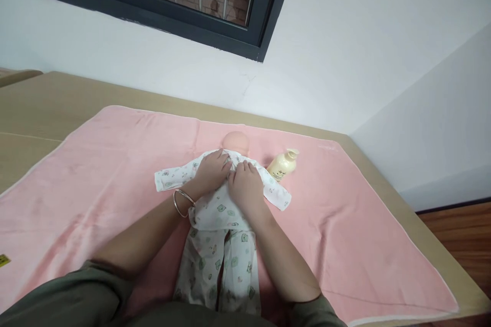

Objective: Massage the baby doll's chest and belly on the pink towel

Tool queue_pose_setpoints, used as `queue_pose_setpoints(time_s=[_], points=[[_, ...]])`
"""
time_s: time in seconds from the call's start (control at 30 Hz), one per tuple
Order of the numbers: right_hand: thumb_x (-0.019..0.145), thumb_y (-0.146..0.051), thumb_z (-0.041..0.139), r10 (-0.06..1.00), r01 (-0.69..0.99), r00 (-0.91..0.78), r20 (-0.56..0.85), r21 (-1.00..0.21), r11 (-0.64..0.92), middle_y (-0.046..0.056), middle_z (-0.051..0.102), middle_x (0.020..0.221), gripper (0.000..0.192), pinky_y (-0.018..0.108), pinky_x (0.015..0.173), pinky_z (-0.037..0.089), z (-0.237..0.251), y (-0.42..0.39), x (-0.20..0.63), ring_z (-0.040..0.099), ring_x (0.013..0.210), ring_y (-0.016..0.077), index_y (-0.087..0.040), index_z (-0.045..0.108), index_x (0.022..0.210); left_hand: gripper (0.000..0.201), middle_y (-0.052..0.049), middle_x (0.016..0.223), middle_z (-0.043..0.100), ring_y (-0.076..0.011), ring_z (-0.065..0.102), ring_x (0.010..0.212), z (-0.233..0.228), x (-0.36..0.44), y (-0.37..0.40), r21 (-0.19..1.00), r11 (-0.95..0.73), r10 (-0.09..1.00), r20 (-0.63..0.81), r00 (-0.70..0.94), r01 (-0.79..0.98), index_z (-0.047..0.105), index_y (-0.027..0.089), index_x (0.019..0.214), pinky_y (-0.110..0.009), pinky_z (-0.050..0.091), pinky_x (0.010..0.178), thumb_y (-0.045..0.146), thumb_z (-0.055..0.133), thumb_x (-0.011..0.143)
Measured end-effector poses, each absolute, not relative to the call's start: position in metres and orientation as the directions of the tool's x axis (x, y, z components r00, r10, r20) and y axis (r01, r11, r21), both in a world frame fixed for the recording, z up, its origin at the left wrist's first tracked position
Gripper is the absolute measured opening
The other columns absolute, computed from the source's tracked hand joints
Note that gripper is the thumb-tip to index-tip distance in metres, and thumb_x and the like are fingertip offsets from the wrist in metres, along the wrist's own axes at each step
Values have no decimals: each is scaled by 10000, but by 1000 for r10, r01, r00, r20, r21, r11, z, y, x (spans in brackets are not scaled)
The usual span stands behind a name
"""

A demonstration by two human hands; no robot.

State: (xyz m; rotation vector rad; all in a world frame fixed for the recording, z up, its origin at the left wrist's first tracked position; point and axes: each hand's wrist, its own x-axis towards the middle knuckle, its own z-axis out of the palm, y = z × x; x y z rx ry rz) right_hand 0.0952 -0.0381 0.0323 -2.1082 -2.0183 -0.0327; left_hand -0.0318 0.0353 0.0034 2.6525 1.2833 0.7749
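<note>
A baby doll lies on a pink blanket; its smooth head point(235, 141) shows above the collar. It wears a white printed baby shirt point(220, 209), sleeves spread to both sides, and matching printed pants point(238, 268) below. My left hand point(211, 169), with a bangle at the wrist, is closed on the shirt's upper front near the collar. Beside it, my right hand point(245, 184) has its fingers curled on the cloth at the chest. The fingertips are close together, and what lies beneath them is partly hidden.
A pale yellow pump bottle point(283, 164) lies tilted by the sleeve on the right. The pink blanket point(356, 235) covers most of the wooden table point(76, 87). Behind it stand a white wall point(307, 76) and a dark-framed window point(253, 43).
</note>
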Motion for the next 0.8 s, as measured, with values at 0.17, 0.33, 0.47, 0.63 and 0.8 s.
queue_pose_setpoints(time_s=[0.17,0.33,0.47,0.63,0.8], points=[[1042,-311,417,983,974,62,171,-225,-23,243,584,1467,473,457,1201,321,30,-28,106,500,1409,334,-25,593,1376,277,-125,1017,690,-274,640,1017,5,-31,35,293,-637,766,346,542,713,635,189,970,-443,526,948,264,374,1022],[1051,-383,418,989,950,76,128,-309,-33,187,543,1530,502,435,1212,303,27,-13,131,458,1453,291,-93,553,1438,240,-181,1124,678,-323,610,1129,11,-20,6,242,-576,796,384,469,780,633,156,1021,-487,501,1001,255,416,1004],[1054,-369,408,984,954,112,139,-291,-67,217,532,1529,511,491,1220,279,24,-16,121,441,1458,334,-60,538,1440,272,-164,1079,685,-306,607,1110,9,-22,7,210,-607,773,378,509,766,650,163,975,-473,491,1016,227,388,1010],[1057,-285,379,972,966,134,192,-246,-84,246,583,1464,464,497,1219,286,25,-30,93,464,1433,357,-15,577,1377,352,-187,1063,682,-319,585,1071,2,-30,23,97,-695,693,353,629,712,672,157,915,-513,481,992,180,332,1005],[1055,-251,364,982,969,94,167,-241,-52,245,598,1447,447,474,1214,310,31,-36,89,483,1421,342,-18,594,1360,404,-221,1195,668,-337,566,1186,-6,-30,27,98,-680,702,374,606,726,679,117,1056,-541,461,1040,204,286,1030]])
